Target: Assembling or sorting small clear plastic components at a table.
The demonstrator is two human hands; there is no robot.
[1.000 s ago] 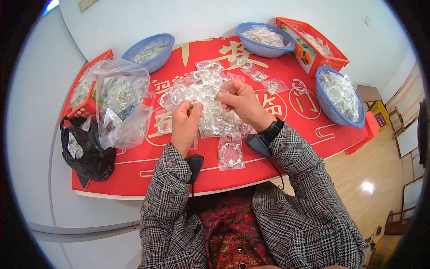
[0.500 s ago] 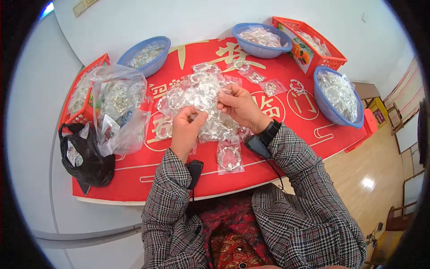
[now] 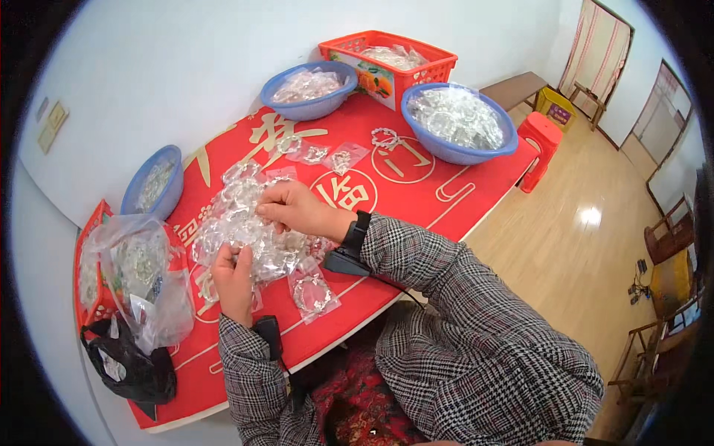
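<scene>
Over a heap of small clear bags with bracelets (image 3: pixel 245 197), my two hands work close together. My right hand (image 3: pixel 297 210) is closed, thumb and fingertips pinching clear plastic at the heap's upper right. Below and to the left, my left hand (image 3: pixel 234 281) is closed too, thumb against forefinger on clear plastic. The plastic blends into the heap, so I cannot tell where its edges lie or what is inside. A bagged bracelet (image 3: pixel 313 293) lies flat on the red tablecloth (image 3: pixel 357 297), right of my left hand. Beyond my right hand are a few separate bagged bracelets (image 3: pixel 343 158) and a loose beaded bracelet (image 3: pixel 384 137).
Blue basins (image 3: pixel 459 152) of packets stand at the right, the back (image 3: pixel 309 108) and the left (image 3: pixel 154 178). Red baskets (image 3: pixel 416 74) are behind. A clear sack (image 3: pixel 160 297) and black bag (image 3: pixel 137 375) sit at left. A red stool (image 3: pixel 541 141) stands past the table.
The view has swung right, so the table sits further left and more floor shows. Both hands stay over the heap, with the left now a little farther below the right.
</scene>
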